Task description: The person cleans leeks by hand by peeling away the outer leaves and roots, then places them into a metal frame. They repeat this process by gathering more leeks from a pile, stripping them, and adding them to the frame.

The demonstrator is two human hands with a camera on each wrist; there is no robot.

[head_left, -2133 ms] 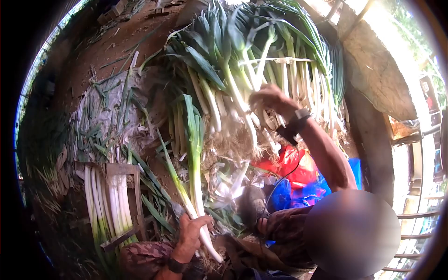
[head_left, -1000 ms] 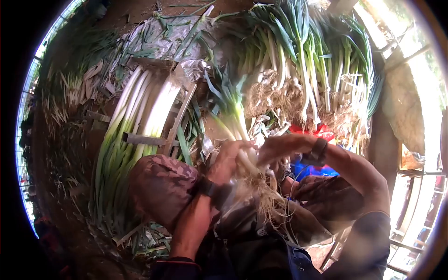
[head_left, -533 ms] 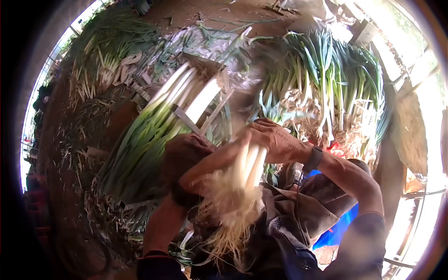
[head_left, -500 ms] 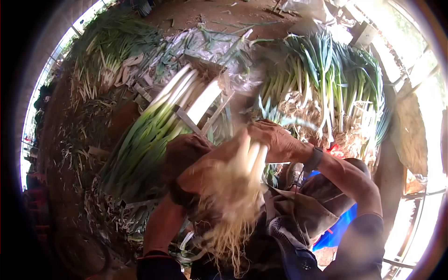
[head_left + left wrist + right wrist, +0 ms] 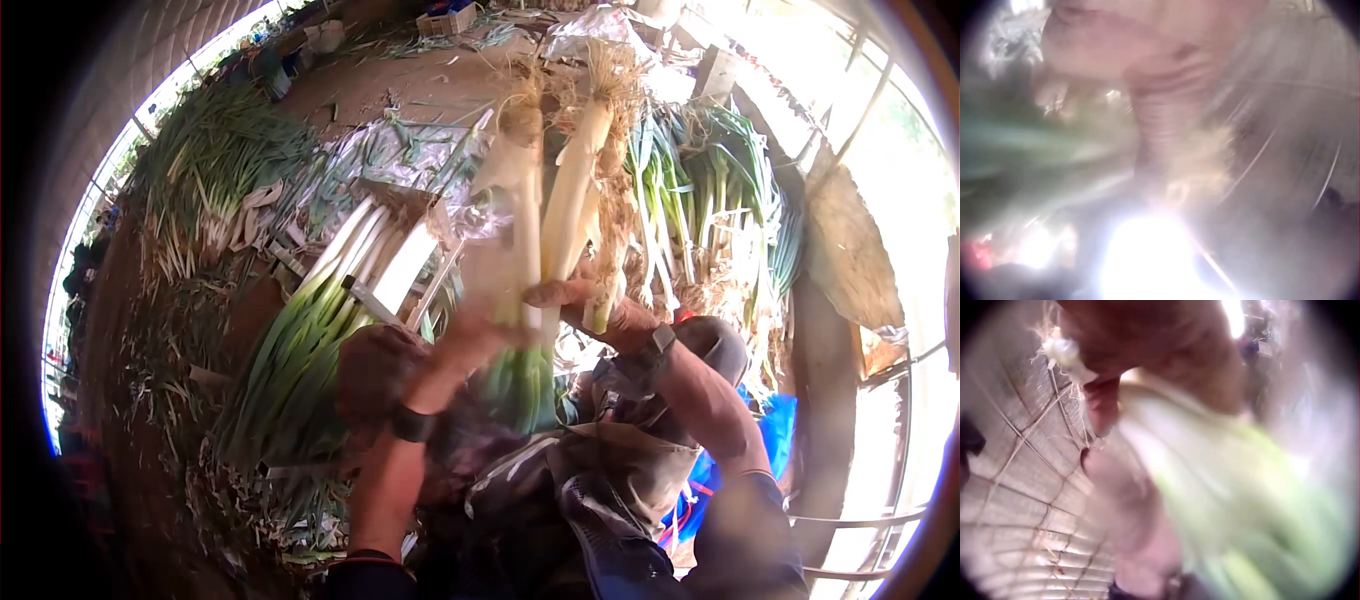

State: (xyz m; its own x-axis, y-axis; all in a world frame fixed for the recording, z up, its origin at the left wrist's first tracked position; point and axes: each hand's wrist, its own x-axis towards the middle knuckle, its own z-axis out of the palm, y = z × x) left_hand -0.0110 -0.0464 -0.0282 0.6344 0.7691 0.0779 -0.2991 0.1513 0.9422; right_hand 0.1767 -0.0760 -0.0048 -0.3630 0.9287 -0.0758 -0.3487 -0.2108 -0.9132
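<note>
Several leeks (image 5: 570, 200) stand root end up in front of the person, pale shafts above and green leaves (image 5: 520, 390) below. My right hand (image 5: 605, 310) grips them around the shafts, its thumb crossing in front; a loose pale strip of leaf (image 5: 605, 260) hangs beside that hand. In the right wrist view the right hand (image 5: 1160, 344) lies over a white-and-green shaft (image 5: 1191, 456). My left hand (image 5: 468, 335), motion-blurred, is close beside the leeks on the left; I cannot tell how its fingers lie on them. The left wrist view shows that hand (image 5: 1154, 69) only blurred.
A wooden rack (image 5: 440, 285) with leeks (image 5: 290, 370) laid in it stands at the left. More rooted leeks (image 5: 715, 200) are piled at the right, others (image 5: 210, 170) at the far left. Trimmings lie on pale sheeting (image 5: 390, 150). A blue bag (image 5: 778, 430) sits by the right knee.
Both hands gathered the leeks toward the lap, roots hanging down. Since then the bunch has been turned over, so its roots point up and away and its leaves hang down.
</note>
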